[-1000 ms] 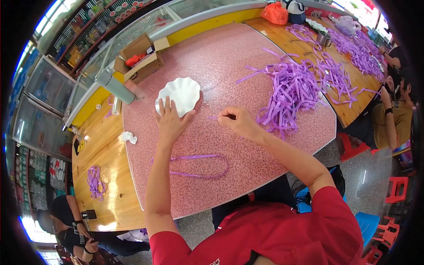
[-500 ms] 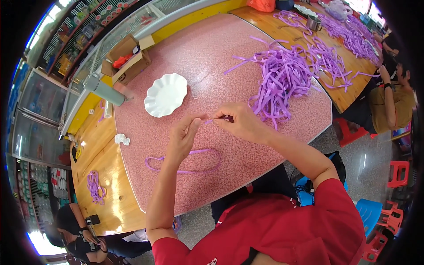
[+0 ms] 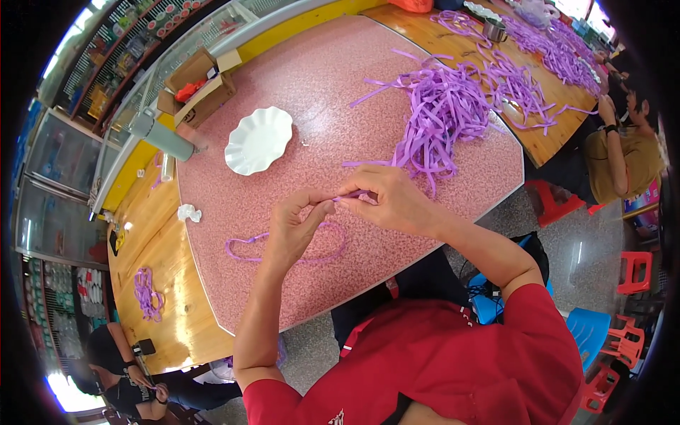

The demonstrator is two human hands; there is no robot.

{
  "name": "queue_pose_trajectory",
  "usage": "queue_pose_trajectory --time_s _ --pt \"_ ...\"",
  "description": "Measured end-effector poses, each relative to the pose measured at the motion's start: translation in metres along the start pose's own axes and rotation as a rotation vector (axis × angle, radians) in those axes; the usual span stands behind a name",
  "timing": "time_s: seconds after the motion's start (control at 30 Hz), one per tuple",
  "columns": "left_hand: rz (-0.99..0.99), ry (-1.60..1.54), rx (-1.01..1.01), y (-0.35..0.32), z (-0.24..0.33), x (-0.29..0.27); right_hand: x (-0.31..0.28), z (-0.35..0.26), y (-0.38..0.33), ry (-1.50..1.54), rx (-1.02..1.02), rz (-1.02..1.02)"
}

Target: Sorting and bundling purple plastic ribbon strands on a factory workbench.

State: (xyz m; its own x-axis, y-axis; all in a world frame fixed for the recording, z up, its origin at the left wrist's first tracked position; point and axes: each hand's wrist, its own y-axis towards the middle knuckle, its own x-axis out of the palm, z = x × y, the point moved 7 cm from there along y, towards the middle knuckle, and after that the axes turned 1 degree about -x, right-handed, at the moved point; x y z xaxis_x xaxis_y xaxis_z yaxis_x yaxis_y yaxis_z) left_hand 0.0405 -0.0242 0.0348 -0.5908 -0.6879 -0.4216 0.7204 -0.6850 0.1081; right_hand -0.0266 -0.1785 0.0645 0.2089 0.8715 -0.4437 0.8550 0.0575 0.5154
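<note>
My left hand (image 3: 294, 230) and my right hand (image 3: 386, 200) meet over the pink speckled table (image 3: 319, 92), both pinching the end of a thin purple strip (image 3: 348, 196) between their fingertips. The strip runs on into a loose purple loop (image 3: 248, 246) lying on the table under my left hand. A big heap of purple strips (image 3: 443, 113) lies just beyond my right hand. A white scalloped plate (image 3: 258, 140) sits past my left hand.
An open cardboard box (image 3: 198, 88) and a grey-green bottle (image 3: 161, 136) stand at the far left table edge. A wooden table (image 3: 538, 64) behind holds more purple strips and a metal cup (image 3: 494, 30). A seated person (image 3: 627, 152) is at right, another person (image 3: 124, 379) at lower left. Red stools (image 3: 634, 269) stand on the floor.
My left hand left the white plate and came to my right hand. Both hands drew back from the heap toward me with a purple strip pinched between them.
</note>
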Motion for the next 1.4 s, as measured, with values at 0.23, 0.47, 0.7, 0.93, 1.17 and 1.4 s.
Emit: queue_pose_trajectory --time_s 0.23,0.47,0.7,0.93,1.17,1.4 --pt "-0.010 0.285 0.054 -0.013 0.009 0.004 0.008 0.000 -0.004 0.022 0.052 -0.036" --pt "0.147 0.150 0.226 -0.021 0.029 0.005 0.008 0.005 -0.012 0.081 0.194 -0.027" --pt "0.123 0.315 0.275 -0.026 0.037 0.009 0.012 0.001 -0.018 0.092 0.169 -0.050" --pt "0.078 0.470 0.389 -0.046 0.032 0.015 0.011 -0.016 -0.029 0.062 0.092 -0.115" --pt "0.109 -0.501 0.044 -0.079 -0.003 -0.008 0.003 -0.038 -0.033 0.145 0.112 -0.113" --pt "0.154 -1.010 0.109 -0.082 0.010 0.009 0.012 -0.034 -0.029 0.309 0.152 -0.077"
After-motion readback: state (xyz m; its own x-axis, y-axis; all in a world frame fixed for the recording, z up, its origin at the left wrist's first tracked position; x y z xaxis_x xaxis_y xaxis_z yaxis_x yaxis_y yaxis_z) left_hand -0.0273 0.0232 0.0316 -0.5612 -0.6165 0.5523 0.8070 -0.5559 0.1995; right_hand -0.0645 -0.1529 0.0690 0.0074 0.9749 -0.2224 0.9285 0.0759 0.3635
